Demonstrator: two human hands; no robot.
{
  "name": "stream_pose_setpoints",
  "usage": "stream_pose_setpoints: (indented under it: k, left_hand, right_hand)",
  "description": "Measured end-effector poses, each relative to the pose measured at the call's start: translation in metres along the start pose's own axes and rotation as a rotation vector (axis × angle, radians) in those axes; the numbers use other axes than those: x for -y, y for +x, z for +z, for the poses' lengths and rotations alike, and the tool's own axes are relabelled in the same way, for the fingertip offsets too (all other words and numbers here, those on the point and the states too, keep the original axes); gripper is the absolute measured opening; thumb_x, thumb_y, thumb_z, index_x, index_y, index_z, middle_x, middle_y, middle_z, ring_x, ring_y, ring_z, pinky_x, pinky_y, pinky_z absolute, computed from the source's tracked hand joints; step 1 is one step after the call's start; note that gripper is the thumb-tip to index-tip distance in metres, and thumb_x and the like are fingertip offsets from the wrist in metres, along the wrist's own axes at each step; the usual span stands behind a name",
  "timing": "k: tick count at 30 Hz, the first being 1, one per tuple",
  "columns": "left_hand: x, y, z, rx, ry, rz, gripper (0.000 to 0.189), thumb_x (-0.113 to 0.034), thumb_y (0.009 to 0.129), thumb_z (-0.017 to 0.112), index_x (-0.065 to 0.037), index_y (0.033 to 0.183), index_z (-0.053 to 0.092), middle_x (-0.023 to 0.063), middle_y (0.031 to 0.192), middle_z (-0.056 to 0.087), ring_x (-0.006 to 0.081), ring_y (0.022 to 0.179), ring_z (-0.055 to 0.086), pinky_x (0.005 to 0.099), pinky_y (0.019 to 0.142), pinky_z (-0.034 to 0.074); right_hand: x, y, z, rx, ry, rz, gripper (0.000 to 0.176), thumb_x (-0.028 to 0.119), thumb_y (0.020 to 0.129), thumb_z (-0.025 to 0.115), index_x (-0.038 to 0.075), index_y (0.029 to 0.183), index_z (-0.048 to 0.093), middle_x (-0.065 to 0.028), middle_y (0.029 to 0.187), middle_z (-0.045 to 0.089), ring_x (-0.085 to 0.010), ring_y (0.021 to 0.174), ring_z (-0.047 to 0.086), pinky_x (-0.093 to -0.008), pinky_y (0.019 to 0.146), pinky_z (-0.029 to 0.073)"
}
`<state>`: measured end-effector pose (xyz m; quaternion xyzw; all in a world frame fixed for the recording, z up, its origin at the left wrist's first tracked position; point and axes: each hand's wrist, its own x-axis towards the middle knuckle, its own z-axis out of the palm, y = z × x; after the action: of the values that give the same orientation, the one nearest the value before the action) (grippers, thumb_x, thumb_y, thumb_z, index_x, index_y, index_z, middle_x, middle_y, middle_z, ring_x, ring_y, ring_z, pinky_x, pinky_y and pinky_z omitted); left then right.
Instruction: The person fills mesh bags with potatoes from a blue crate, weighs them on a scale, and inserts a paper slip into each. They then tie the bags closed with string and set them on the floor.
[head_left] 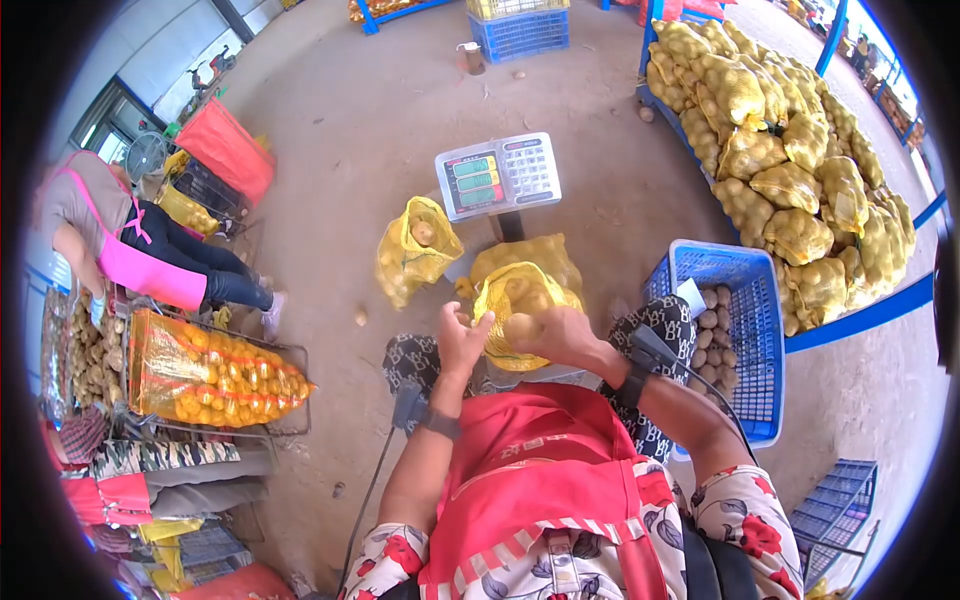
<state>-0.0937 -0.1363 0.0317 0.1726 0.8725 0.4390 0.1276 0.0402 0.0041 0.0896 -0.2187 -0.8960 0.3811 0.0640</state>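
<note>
A yellow mesh bag with potatoes inside stands open in front of me, below the scale's display. My right hand is over the bag's right side, its fingers closed on a potato at the mouth. To the left of the opening is my left hand, thumb and fingers apart, with nothing in it. Behind this bag lies another filled mesh bag. A third yellow mesh bag, its mouth open on a potato, leans left of the scale.
Beside my right knee is a blue crate holding loose potatoes. Filled mesh bags are piled on a rack at the right. Co-workers are at the left, near an orange mesh sack. A blue crate stands far ahead.
</note>
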Motion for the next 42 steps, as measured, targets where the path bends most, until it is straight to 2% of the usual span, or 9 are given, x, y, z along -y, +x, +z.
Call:
stream_pose_setpoints:
  k: [3,4,11,17,26,33,35,37,42]
  left_hand:
    - [0.010,0.014,0.006,-0.004,0.012,0.042,0.069,-0.034,0.067,0.072,0.007,0.115,0.043,0.0210,0.101,0.054,0.0313,0.091,0.055,0.0366,0.080,0.044]
    - [0.015,0.018,0.012,-0.044,0.004,0.085,0.059,-0.021,0.069,0.074,0.006,0.113,0.043,0.0108,0.087,0.058,0.0166,0.078,0.056,0.0289,0.069,0.047]
    - [-0.005,0.023,0.012,0.129,-0.214,-0.050,0.068,-0.017,0.068,0.073,0.009,0.119,0.037,0.0176,0.104,0.053,0.0219,0.095,0.054,0.0316,0.081,0.044]
    - [-0.022,0.029,0.011,0.173,-0.410,-0.090,0.062,-0.011,0.070,0.072,0.010,0.117,0.037,0.0150,0.102,0.055,0.0176,0.088,0.056,0.0286,0.075,0.047]
    - [0.000,0.042,0.021,0.093,-0.518,0.094,0.010,-0.009,0.086,0.051,0.001,0.087,0.054,0.0002,0.073,0.052,0.0059,0.061,0.043,0.0246,0.053,0.038]
    - [-0.004,0.010,0.000,0.196,-0.320,0.247,0.015,-0.012,0.090,0.049,0.000,0.094,0.056,-0.0028,0.082,0.054,0.0048,0.071,0.045,0.0215,0.063,0.039]
    - [-0.002,0.010,0.005,0.164,-0.174,0.349,0.015,-0.014,0.090,0.050,0.000,0.091,0.055,-0.0021,0.078,0.053,0.0053,0.070,0.045,0.0221,0.062,0.040]
    - [-0.007,0.009,0.004,0.267,-0.361,0.107,0.012,-0.012,0.090,0.050,-0.001,0.088,0.056,-0.0027,0.076,0.053,0.0038,0.066,0.044,0.0200,0.058,0.039]
    - [-0.012,0.009,0.015,0.237,-0.342,0.235,0.012,-0.010,0.089,0.050,0.000,0.090,0.057,-0.0003,0.076,0.056,0.0049,0.068,0.048,0.0214,0.059,0.040]
  right_hand:
    - [-0.001,-0.004,-0.017,-0.036,0.114,-0.021,0.048,0.045,0.064,0.067,-0.003,0.072,0.064,-0.0195,0.064,0.060,-0.0306,0.061,0.062,-0.0383,0.059,0.048]
    - [-0.002,-0.006,-0.024,-0.040,0.117,-0.017,0.048,0.045,0.064,0.067,-0.003,0.072,0.064,-0.0195,0.064,0.060,-0.0306,0.061,0.062,-0.0383,0.059,0.048]
    - [-0.033,-0.047,-0.091,-0.096,0.742,0.105,0.044,0.032,0.069,0.067,-0.008,0.086,0.065,-0.0029,0.067,0.059,-0.0079,0.062,0.049,-0.0258,0.055,0.041]
    - [-0.060,-0.073,-0.115,-0.142,0.827,0.135,0.049,0.039,0.069,0.065,-0.007,0.085,0.064,-0.0045,0.071,0.061,-0.0080,0.066,0.050,-0.0241,0.059,0.040]
    - [-0.064,-0.076,-0.110,-0.210,0.986,0.184,0.042,0.034,0.072,0.062,-0.004,0.088,0.065,-0.0020,0.069,0.060,-0.0058,0.058,0.047,-0.0195,0.053,0.035]
    - [-0.129,-0.130,-0.130,-0.496,1.278,0.199,0.038,0.032,0.077,0.060,-0.003,0.091,0.061,-0.0022,0.075,0.060,-0.0077,0.062,0.051,-0.0207,0.053,0.039]
    - [-0.172,-0.162,-0.132,-0.749,1.111,0.523,0.031,0.029,0.079,0.060,-0.002,0.079,0.062,0.0003,0.065,0.054,-0.0063,0.056,0.045,-0.0209,0.049,0.034]
    - [-0.207,-0.193,-0.125,-0.808,0.896,0.662,0.031,0.030,0.079,0.061,-0.001,0.072,0.062,0.0013,0.062,0.050,-0.0059,0.054,0.043,-0.0219,0.048,0.032]
    - [-0.264,-0.245,-0.090,-0.854,0.850,0.942,0.034,0.033,0.078,0.063,-0.001,0.068,0.063,0.0025,0.057,0.046,-0.0064,0.051,0.041,-0.0235,0.046,0.031]
